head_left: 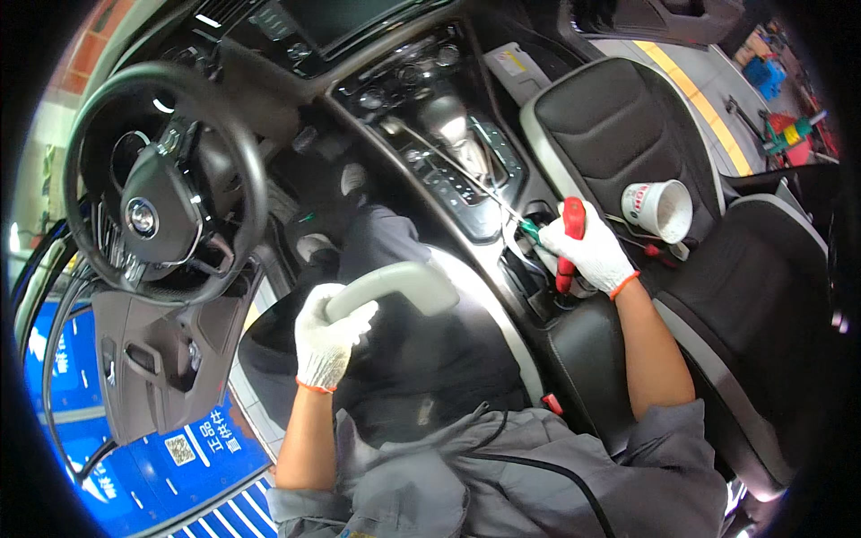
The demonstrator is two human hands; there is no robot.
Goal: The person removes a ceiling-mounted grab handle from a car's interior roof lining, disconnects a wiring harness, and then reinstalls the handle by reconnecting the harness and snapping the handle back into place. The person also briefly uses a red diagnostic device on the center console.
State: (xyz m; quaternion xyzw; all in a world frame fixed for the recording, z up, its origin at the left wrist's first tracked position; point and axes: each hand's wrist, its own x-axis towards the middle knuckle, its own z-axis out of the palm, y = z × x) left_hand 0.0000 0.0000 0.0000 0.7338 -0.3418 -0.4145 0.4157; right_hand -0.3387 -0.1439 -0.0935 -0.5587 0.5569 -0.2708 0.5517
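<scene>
My left hand (325, 336), in a white knitted glove with an orange cuff, is closed round one end of a light grey curved handle-shaped trim piece (399, 289) above my lap. The piece's wide end points right. Over the centre console, my gloved right hand (594, 253) is closed on a red-handled tool (571, 231), whose working end I cannot make out. At the same fingers is a green-handled screwdriver (529, 229). Its long thin shaft reaches up and left over the console, past the gear lever (448, 125). Below this hand lies the open console bin (525, 278), partly hidden.
The steering wheel (161, 184) stands at the left, above an open door (166, 359). A white tub (659, 211) and a small red-handled item (661, 255) lie on the black passenger seat (619, 134). A padded armrest (583, 359) sits by my right forearm.
</scene>
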